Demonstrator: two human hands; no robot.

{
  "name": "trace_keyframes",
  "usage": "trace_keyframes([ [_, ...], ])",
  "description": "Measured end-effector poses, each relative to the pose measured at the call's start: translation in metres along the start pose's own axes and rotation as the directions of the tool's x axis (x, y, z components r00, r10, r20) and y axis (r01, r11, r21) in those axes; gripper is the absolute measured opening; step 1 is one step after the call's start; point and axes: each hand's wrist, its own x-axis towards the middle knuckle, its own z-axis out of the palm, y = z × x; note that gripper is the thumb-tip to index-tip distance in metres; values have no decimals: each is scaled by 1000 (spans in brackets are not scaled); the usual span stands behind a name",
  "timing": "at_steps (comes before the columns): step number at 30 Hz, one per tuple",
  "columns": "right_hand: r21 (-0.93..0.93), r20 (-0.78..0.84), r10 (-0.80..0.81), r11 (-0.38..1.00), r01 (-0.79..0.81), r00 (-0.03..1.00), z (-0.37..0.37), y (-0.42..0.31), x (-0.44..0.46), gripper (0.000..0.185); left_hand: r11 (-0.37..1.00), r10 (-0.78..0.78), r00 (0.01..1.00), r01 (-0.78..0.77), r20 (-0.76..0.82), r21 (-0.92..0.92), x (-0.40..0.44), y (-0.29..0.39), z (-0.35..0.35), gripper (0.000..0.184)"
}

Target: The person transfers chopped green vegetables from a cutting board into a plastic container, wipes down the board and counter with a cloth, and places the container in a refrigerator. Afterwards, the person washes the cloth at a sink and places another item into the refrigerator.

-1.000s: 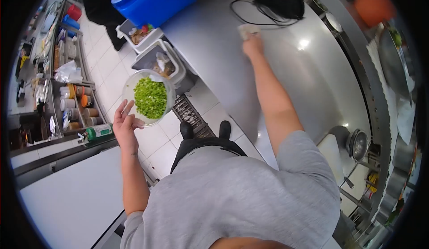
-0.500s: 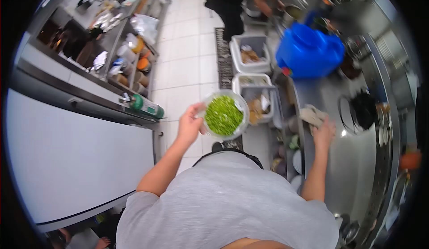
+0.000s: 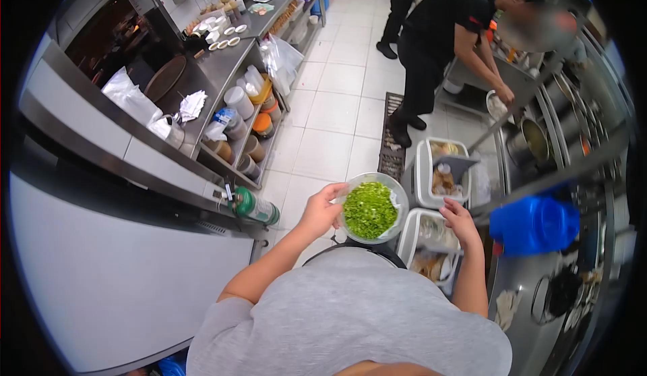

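Observation:
A round clear plastic bowl [image 3: 404, 199] of chopped green herbs [image 3: 371, 210], perhaps scallions, is held level in front of my body. My left hand [image 3: 323, 210] grips its left side, thumb and fingers at the wall. On the other side, my right hand [image 3: 459, 223] hovers above the white bins, apart from the bowl, its fingers spread and holding nothing. A crumpled beige cloth [image 3: 507, 308] lies on the steel counter [image 3: 515, 278] below my right forearm.
White bins [image 3: 419, 167] stand at right beside a floor grate [image 3: 392, 136]. A blue jug [image 3: 536, 225] sits on the right counter. Ahead, a co-worker in black [image 3: 441, 29] bends over, holding a container. Shelves with tubs [image 3: 237, 103] and a green cylinder [image 3: 255, 207] line the left.
My right hand has let go of the cloth and moved from the counter toward the bowl. The bowl stays in my left hand. The view has turned, showing more of the aisle ahead.

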Motion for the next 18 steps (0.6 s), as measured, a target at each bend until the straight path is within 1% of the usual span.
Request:
trace_keyframes([
  [1, 61, -7, -4, 998, 5, 1000, 1, -15, 34, 55, 1000, -10, 999, 9, -36, -15, 23, 1, -17, 50],
  [2, 82, 6, -11, 997, 11, 1000, 4, -37, 70, 55, 1000, -15, 997, 13, -74, -28, 47, 3, -38, 50],
  [4, 136, 40, -20, 991, 15, 999, 26, -96, 135, 54, 1000, -1, 985, -3, -171, -21, 87, 18, -81, 50],
  [5, 129, 65, -70, 990, 61, 995, 44, -129, 164, 53, 1000, 12, 973, -13, -229, -5, 103, 26, -100, 49],
  [6, 166, 165, -152, 978, 125, 974, 67, -172, 189, 52, 1000, 27, 958, -26, -284, 8, 119, 32, -120, 49],
  [7, 204, 262, -225, 964, 174, 939, 92, -210, 209, 51, 999, 17, 938, -33, -347, -41, 132, 36, -140, 49],
  [9, 246, 465, -214, 963, 107, 859, 152, -266, 260, 49, 989, -2, 880, -70, -476, -134, 155, 42, -178, 49],
  [10, 265, 585, -219, 962, 72, 781, 180, -291, 279, 52, 979, -14, 845, -97, -535, -179, 168, 44, -194, 49],
  [11, 199, 666, -183, 978, 64, 723, 210, -314, 297, 58, 976, -32, 818, -97, -574, -193, 181, 47, -209, 49],
  [12, 157, 752, -170, 985, 77, 637, 239, -336, 310, 65, 973, -50, 793, -99, -607, -209, 190, 51, -228, 49],
  [13, 107, 815, -119, 993, 54, 567, 263, -351, 330, 72, 972, -65, 763, -98, -643, -214, 206, 55, -242, 49],
  [14, 72, 858, -77, 997, 30, 508, 285, -366, 348, 79, 970, -64, 753, -108, -655, -219, 225, 58, -257, 48],
  [16, 28, 909, -10, 999, -37, 416, 319, -391, 390, 84, 968, -70, 741, -112, -668, -225, 266, 64, -291, 46],
  [18, 70, 905, -11, 990, -124, 426, 337, -404, 424, 84, 969, -77, 780, -90, -621, -232, 313, 72, -321, 46],
])
